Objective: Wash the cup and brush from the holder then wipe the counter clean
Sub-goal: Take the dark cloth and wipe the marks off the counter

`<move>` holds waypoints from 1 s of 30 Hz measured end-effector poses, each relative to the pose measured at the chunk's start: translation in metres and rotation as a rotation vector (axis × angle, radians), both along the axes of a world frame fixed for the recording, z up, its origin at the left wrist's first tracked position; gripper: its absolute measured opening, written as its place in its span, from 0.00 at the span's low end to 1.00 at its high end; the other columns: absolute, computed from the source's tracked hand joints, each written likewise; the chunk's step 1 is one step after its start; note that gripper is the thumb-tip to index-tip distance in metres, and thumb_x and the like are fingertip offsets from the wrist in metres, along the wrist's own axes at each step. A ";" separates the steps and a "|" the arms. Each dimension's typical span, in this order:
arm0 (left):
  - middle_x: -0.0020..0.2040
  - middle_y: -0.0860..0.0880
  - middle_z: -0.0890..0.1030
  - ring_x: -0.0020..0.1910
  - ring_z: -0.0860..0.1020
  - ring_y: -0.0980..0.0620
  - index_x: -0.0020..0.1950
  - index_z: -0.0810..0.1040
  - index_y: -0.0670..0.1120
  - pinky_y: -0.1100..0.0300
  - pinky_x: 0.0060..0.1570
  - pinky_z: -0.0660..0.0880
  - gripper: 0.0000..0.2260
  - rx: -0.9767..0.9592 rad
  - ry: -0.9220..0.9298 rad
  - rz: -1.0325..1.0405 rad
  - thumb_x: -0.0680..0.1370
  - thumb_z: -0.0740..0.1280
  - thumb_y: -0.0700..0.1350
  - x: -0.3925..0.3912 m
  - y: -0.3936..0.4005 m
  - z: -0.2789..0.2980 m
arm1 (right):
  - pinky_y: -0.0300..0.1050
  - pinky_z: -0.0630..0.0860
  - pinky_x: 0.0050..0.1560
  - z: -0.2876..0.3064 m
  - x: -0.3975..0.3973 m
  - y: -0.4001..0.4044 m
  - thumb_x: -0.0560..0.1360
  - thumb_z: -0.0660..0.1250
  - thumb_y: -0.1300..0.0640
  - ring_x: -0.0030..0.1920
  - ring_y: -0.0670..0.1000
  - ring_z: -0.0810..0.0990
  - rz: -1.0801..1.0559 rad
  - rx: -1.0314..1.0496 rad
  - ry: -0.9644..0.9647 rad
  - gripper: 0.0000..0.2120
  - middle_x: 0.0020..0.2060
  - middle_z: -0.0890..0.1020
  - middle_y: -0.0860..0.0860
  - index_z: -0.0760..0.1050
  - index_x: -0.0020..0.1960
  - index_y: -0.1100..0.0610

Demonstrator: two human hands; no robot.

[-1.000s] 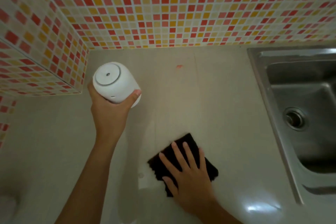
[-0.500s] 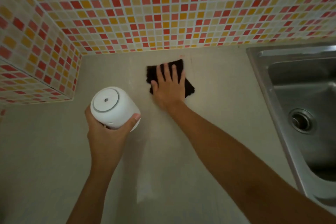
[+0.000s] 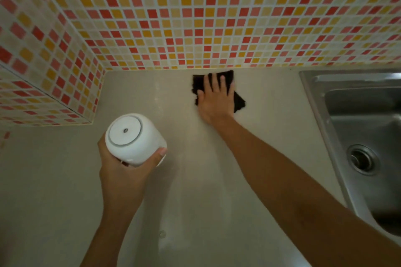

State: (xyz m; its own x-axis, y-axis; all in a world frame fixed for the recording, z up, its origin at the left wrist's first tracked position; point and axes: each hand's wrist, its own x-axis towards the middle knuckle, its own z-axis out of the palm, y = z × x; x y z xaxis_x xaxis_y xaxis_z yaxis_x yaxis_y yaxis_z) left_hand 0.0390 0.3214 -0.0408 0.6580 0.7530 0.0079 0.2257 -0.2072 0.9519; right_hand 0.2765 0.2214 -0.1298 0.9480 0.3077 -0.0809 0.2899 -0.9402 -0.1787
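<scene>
Counter (image 3: 271,128) back edge: flat right hand (image 3: 217,99) on cloth (image 3: 238,102) (left hand (image 3: 123,171) gripping holder (image 3: 134,138)).

Worktop (image 3: 249,180) lies open at frame centre and bottom. Tiled wall (image 3: 195,28) closes off the top, a tiled ledge (image 3: 43,97) the left, the sink (image 3: 358,136) the right.

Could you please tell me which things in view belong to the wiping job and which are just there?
In the job:
cloth, pressed flat by the right hand
counter
white holder, gripped by the left hand

Just there:
sink
tiled wall
</scene>
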 end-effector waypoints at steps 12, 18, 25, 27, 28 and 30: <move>0.60 0.59 0.74 0.56 0.75 0.67 0.71 0.63 0.51 0.61 0.59 0.74 0.44 0.030 0.008 -0.055 0.59 0.80 0.51 0.014 -0.007 -0.001 | 0.61 0.39 0.75 0.001 0.019 -0.052 0.82 0.42 0.44 0.78 0.56 0.43 -0.208 0.008 0.059 0.27 0.79 0.47 0.51 0.44 0.79 0.50; 0.62 0.61 0.73 0.60 0.73 0.64 0.71 0.63 0.52 0.57 0.63 0.72 0.42 0.079 -0.020 -0.041 0.61 0.79 0.54 0.023 -0.001 0.004 | 0.63 0.45 0.74 0.000 -0.176 -0.051 0.81 0.50 0.43 0.78 0.59 0.51 0.310 0.122 0.030 0.26 0.78 0.56 0.52 0.56 0.77 0.47; 0.61 0.62 0.73 0.60 0.73 0.65 0.70 0.64 0.52 0.55 0.64 0.72 0.41 0.057 -0.030 -0.002 0.62 0.79 0.53 0.025 0.008 0.008 | 0.66 0.57 0.69 -0.001 -0.241 -0.102 0.77 0.57 0.40 0.75 0.60 0.61 0.434 0.071 0.091 0.27 0.75 0.64 0.51 0.63 0.75 0.44; 0.63 0.58 0.73 0.61 0.73 0.63 0.71 0.64 0.51 0.54 0.64 0.73 0.41 0.067 -0.019 0.006 0.62 0.79 0.52 0.020 0.009 0.007 | 0.68 0.55 0.70 -0.007 -0.162 -0.064 0.79 0.55 0.41 0.74 0.61 0.62 0.296 0.108 0.002 0.25 0.75 0.65 0.53 0.66 0.74 0.46; 0.64 0.57 0.73 0.61 0.74 0.61 0.71 0.63 0.50 0.55 0.64 0.73 0.41 0.067 -0.016 0.006 0.62 0.79 0.52 0.016 0.009 0.006 | 0.68 0.53 0.71 -0.007 -0.118 -0.044 0.79 0.53 0.41 0.75 0.62 0.60 0.222 0.110 -0.004 0.25 0.75 0.64 0.54 0.64 0.74 0.46; 0.65 0.56 0.73 0.61 0.74 0.61 0.71 0.63 0.50 0.57 0.63 0.73 0.42 0.069 -0.009 0.009 0.62 0.79 0.52 0.008 0.007 0.003 | 0.69 0.44 0.72 0.003 -0.043 -0.007 0.81 0.47 0.40 0.77 0.61 0.49 0.134 0.041 0.111 0.27 0.78 0.54 0.53 0.54 0.78 0.45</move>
State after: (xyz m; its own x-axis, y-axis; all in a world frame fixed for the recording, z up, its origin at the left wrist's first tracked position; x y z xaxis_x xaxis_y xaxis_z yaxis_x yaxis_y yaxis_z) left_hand 0.0472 0.3289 -0.0380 0.6507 0.7565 0.0662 0.2191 -0.2705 0.9375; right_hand 0.2333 0.2147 -0.1264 0.8843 0.4358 -0.1678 0.3884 -0.8858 -0.2539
